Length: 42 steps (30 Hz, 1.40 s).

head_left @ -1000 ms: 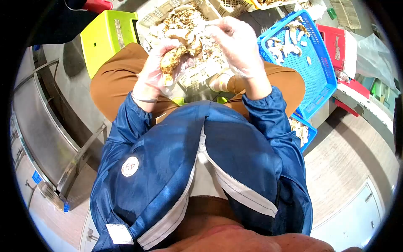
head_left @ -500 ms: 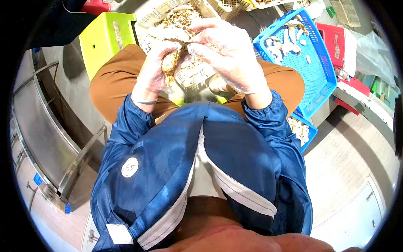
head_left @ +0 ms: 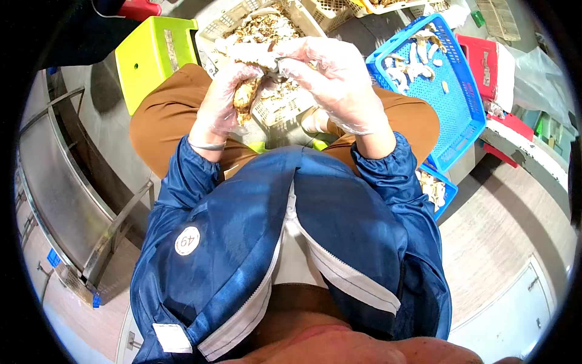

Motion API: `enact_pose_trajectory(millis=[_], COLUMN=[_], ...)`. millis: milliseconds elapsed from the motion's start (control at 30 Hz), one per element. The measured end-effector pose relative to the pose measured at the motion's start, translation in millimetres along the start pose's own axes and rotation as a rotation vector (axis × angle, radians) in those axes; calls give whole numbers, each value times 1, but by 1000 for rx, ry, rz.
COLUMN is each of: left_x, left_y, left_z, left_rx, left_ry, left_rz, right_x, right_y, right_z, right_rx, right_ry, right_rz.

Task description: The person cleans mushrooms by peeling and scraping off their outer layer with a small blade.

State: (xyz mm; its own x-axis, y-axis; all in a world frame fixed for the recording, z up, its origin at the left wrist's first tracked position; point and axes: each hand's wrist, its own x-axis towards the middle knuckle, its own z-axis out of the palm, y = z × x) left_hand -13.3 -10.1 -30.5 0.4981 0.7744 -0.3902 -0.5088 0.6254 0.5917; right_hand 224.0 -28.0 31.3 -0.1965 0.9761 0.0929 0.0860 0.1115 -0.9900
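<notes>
One mushroom [head_left: 245,97] is in the left hand's [head_left: 217,100] grasp; the right hand [head_left: 342,82], fingers narrowed, adjoins it, grip unclear. Likely light, soft, easily torn; hold the thick part.

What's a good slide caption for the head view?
Gloved left hand holding a brown lump, right hand close by, pale crate of pieces ahead, blue basket at right.

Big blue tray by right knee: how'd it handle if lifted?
The blue tray is probably light for its size: perforated floor, few pale pieces. Likely stiff, given straight raised walls. Those pieces look loose, so may slide if it tips.
</notes>
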Motion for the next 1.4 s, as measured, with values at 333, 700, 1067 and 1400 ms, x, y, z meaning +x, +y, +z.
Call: enact_pose_trajectory(millis=[333, 700, 1067, 1400], left_x=[-3, 16, 16, 15], left_y=[1, -13, -21, -7], left_z=[0, 7, 7, 3], left_rx=[-102, -135, 29, 186], left_ry=[-37, 160, 120, 109], left_rz=[-6, 77, 165, 143], right_x=[4, -4, 1, -1], right_y=[15, 16, 24, 26], right_z=[-20, 9, 16, 1], right_rx=[-275, -296, -632, -252], right_ry=[293, 250, 177, 30], right_rz=[-100, -131, -350, 7])
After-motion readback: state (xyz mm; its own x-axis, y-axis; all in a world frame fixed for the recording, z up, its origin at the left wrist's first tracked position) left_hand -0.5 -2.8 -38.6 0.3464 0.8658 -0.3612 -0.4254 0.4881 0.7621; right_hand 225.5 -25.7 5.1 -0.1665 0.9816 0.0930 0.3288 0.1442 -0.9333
